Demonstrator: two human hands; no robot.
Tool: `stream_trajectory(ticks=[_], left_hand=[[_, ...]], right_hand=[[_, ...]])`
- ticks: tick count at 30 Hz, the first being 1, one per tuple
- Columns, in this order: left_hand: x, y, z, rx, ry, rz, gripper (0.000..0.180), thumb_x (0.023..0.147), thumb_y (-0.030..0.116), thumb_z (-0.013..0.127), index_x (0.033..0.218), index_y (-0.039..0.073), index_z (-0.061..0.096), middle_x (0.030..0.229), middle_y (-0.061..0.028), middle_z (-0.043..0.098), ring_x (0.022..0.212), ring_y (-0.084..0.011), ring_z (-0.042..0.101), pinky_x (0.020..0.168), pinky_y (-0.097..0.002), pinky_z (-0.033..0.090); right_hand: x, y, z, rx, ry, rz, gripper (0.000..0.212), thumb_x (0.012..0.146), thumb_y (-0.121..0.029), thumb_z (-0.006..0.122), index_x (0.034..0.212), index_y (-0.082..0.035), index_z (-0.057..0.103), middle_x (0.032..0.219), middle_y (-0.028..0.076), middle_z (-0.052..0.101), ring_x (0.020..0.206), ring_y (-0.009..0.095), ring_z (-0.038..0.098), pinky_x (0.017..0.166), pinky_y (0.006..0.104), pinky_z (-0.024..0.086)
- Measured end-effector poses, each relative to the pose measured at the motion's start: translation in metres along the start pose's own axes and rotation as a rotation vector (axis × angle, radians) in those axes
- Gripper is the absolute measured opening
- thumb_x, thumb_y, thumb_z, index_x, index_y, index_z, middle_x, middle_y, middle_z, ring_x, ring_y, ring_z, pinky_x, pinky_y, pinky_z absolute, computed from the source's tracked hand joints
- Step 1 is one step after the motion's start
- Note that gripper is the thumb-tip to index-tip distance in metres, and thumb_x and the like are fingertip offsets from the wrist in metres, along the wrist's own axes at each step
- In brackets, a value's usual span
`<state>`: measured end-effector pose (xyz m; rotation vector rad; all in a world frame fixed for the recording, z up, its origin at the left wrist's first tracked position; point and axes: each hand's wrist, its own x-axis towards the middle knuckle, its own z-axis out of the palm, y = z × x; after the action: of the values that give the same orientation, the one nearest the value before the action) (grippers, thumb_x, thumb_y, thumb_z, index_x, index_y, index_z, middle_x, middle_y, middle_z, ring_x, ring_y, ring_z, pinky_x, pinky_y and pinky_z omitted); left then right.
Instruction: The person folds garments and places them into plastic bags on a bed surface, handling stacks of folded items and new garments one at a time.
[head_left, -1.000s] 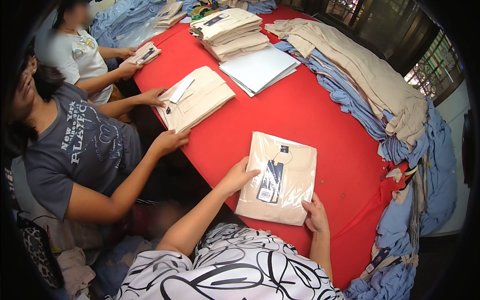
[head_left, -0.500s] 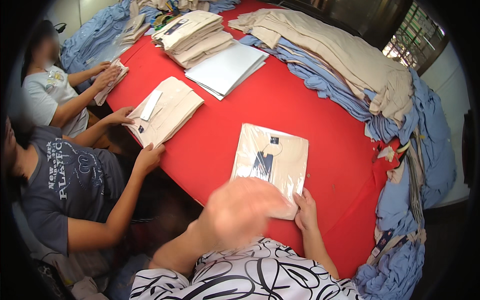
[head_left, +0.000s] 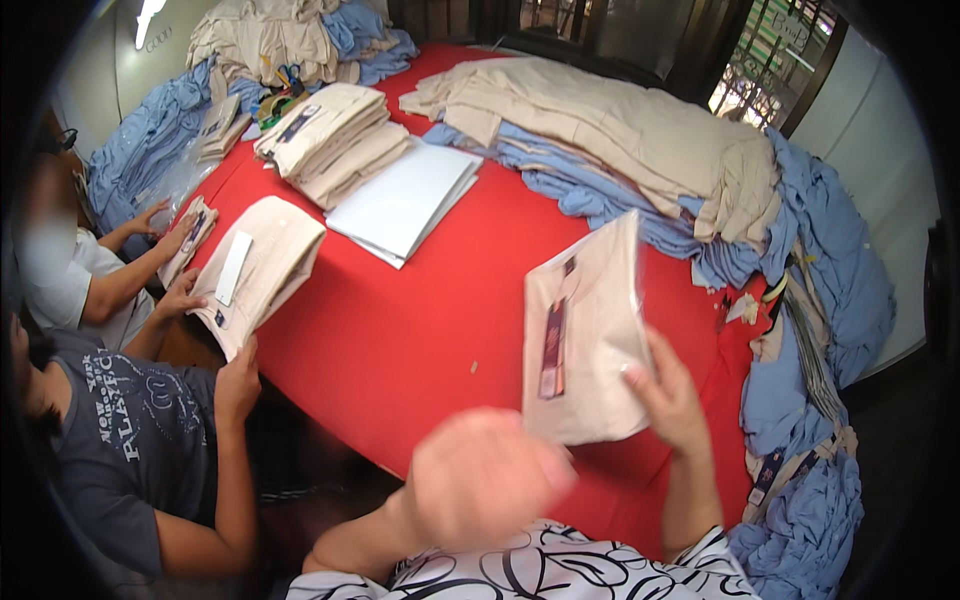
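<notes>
Red surface [head_left: 425,325] beneath: right hand [head_left: 676,393] pinching a bagged garment [head_left: 598,345], left hand [head_left: 488,478] too blurred to tell if closed.

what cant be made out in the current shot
In the head view:
Left hand: motion blur hides its fingers and whether they hold anything.
Bagged beige garment: its back faces away from the camera.
Hang tag: print too small and blurred.
Co-worker in grey T-shirt: head partly cut off by the dark fisheye rim.
</notes>
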<state>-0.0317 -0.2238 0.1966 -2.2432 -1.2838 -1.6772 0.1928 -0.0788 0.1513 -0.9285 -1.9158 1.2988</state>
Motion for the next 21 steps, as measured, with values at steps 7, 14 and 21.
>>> stream_trajectory(ticks=[7, 14, 21], left_hand=[[-0.171, -0.128, 0.069, 0.463, -0.199, -0.744, 0.049, 0.084, 0.023, 0.069, 0.128, 0.005, 0.056, 0.133, -0.0165, 0.052, 0.129, -0.0339, 0.044, 0.111, -0.0539, 0.03], [-0.165, -0.13, 0.074, 0.535, -0.376, -0.684, 0.052, 0.085, 0.03, 0.067, 0.131, 0.009, 0.056, 0.141, -0.0138, 0.047, 0.136, -0.0336, 0.036, 0.115, -0.0545, 0.022], [-0.167, -0.129, 0.071, 0.531, -0.353, -0.723, 0.051, 0.085, 0.029, 0.066, 0.131, 0.009, 0.056, 0.141, -0.0143, 0.046, 0.136, -0.0342, 0.036, 0.115, -0.0547, 0.022]], right_hand=[[0.256, -0.079, 0.001, 0.307, 0.048, -0.264, 0.049, 0.092, -0.005, 0.054, 0.139, 0.002, 0.044, 0.116, 0.014, 0.063, 0.096, 0.018, 0.065, 0.08, 0.0319, 0.054], [0.496, -0.117, 0.093, 0.545, 0.1, -0.281, 0.091, 0.092, -0.017, 0.067, 0.154, -0.004, 0.001, 0.145, 0.025, 0.036, 0.114, 0.034, 0.056, 0.09, 0.0445, 0.054], [0.381, -0.009, 0.146, 0.365, -0.186, -0.072, 0.061, 0.095, -0.02, 0.059, 0.148, -0.004, 0.033, 0.123, 0.015, 0.06, 0.105, 0.023, 0.058, 0.089, 0.0367, 0.05]])
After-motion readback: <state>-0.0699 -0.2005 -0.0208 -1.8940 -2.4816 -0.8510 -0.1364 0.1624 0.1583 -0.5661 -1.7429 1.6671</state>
